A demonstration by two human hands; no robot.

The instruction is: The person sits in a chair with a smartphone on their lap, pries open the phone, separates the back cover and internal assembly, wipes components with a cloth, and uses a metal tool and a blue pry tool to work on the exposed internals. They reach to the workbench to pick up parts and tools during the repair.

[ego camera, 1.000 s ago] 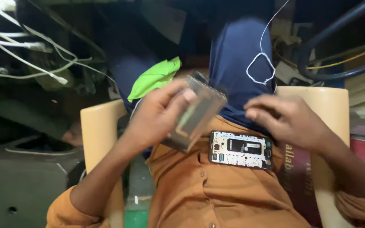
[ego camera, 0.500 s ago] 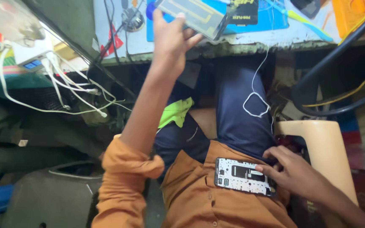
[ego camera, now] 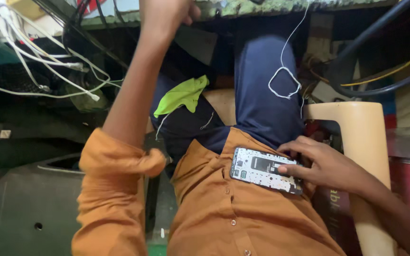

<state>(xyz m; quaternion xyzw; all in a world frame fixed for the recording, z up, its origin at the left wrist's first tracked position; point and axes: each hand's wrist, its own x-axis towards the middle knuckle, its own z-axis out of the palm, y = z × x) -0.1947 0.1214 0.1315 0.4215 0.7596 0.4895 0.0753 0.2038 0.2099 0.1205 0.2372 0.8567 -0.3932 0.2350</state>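
Note:
An opened phone [ego camera: 255, 168] with its white inner frame and circuit parts showing lies on my lap, against my orange shirt [ego camera: 224, 213]. My right hand [ego camera: 326, 166] grips the phone's right end, thumb and fingers pressed on it. My left hand [ego camera: 167, 12] is raised to the edge of the worktable [ego camera: 262, 7] at the top of the view. Its fingers are curled and partly cut off by the frame, so whatever it holds is hidden.
A green cloth [ego camera: 181, 95] lies on my dark blue trousers [ego camera: 262, 90]. A thin white wire [ego camera: 285, 80] hangs from the table. White cables [ego camera: 48, 61] run at the left. A beige chair arm [ego camera: 361, 142] stands to the right, with dark hoses [ego camera: 380, 85] behind it.
My left hand lifted the grey phone panel from my lap up to the table, and the panel has left the view. My right hand closed on the opened phone.

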